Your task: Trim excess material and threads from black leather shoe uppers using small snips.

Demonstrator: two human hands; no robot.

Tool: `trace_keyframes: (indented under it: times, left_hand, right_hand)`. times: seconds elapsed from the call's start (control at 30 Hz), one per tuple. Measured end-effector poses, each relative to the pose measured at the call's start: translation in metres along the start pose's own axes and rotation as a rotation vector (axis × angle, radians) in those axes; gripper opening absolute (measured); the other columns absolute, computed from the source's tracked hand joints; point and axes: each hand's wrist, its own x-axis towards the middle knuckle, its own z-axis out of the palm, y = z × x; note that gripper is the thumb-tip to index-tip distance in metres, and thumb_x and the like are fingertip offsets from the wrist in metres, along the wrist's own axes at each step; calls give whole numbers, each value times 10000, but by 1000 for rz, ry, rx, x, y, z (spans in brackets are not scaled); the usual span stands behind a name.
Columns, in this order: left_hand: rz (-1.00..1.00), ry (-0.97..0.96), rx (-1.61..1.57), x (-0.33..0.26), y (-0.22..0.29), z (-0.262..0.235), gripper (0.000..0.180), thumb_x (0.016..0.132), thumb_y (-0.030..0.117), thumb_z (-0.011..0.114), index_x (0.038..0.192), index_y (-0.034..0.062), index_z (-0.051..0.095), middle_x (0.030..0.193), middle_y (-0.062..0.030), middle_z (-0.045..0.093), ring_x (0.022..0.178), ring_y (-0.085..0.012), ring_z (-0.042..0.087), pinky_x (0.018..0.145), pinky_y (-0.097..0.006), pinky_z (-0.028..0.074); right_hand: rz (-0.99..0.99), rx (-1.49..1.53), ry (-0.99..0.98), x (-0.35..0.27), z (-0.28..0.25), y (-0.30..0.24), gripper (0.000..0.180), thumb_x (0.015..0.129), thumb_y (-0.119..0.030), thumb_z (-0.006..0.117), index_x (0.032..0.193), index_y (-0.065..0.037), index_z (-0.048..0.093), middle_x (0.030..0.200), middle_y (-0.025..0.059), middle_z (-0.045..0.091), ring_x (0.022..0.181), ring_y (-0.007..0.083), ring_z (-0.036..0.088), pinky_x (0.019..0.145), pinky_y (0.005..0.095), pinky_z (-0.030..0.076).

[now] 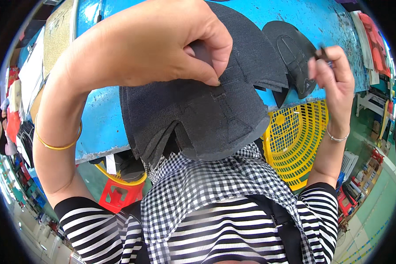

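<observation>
A stack of black fabric pieces (163,114), with cut notches and stitched lines, lies over the near edge of the blue table and hangs toward my lap. My left hand (202,48) reaches across it from the left. Its thumb and forefinger are pinched together on the top piece, by a short stitched strip. Raised at the right, my right hand (332,72) is closed around a small dark object (323,53), too blurred to name. Just left of that hand lies another black fabric piece (290,53) with a curved stitched outline.
The blue table (101,119) has a worn top. Below its edge at the right is a yellow plastic basket (290,145). A red plastic stool (119,193) and a yellow-rimmed container (136,179) are at the lower left. Red material (374,42) lies at the far right.
</observation>
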Motion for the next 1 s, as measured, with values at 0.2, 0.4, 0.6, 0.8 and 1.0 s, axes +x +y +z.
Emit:
trace_keyframes:
  times: [0.2, 0.4, 0.6, 0.8, 1.0]
  left_hand:
    - [-75, 40, 214, -3, 2, -11, 245, 798, 168, 778, 792, 8, 592, 624, -42, 447, 579, -150, 396, 532, -296, 329]
    - [-174, 33, 155, -9, 3, -12, 205, 850, 175, 729, 843, 7, 612, 641, -38, 442, 594, -116, 403, 541, -283, 343]
    - [-237, 31, 76, -10, 1, -15, 184, 870, 162, 703, 871, -1, 617, 652, -32, 471, 603, -106, 409, 555, -272, 363]
    - [-277, -29, 19, -12, 1, -18, 188, 907, 165, 660, 866, -4, 589, 645, -24, 482, 597, -95, 429, 561, -264, 368]
    - [-210, -11, 26, -16, -5, -17, 173, 922, 174, 646, 876, 16, 590, 669, -30, 500, 617, -86, 464, 574, -262, 373]
  right_hand:
    - [-487, -326, -398, 46, 65, -40, 130, 780, -69, 721, 847, -22, 620, 763, 88, 623, 682, 265, 628, 589, 333, 472]
    - [-432, -265, -717, 61, 52, -44, 144, 800, -122, 716, 833, -29, 610, 732, 85, 606, 655, 287, 619, 572, 348, 472]
    - [-549, -475, -501, 70, 67, -55, 123, 817, -86, 703, 874, -35, 606, 731, 86, 592, 657, 267, 612, 569, 337, 456]
    - [-466, -511, -434, 76, 63, -62, 148, 865, -149, 682, 931, -46, 598, 755, 99, 592, 669, 269, 596, 604, 348, 455]
    - [-349, -504, -534, 89, 71, -67, 218, 937, -245, 631, 949, -30, 604, 728, 107, 574, 643, 260, 565, 601, 338, 434]
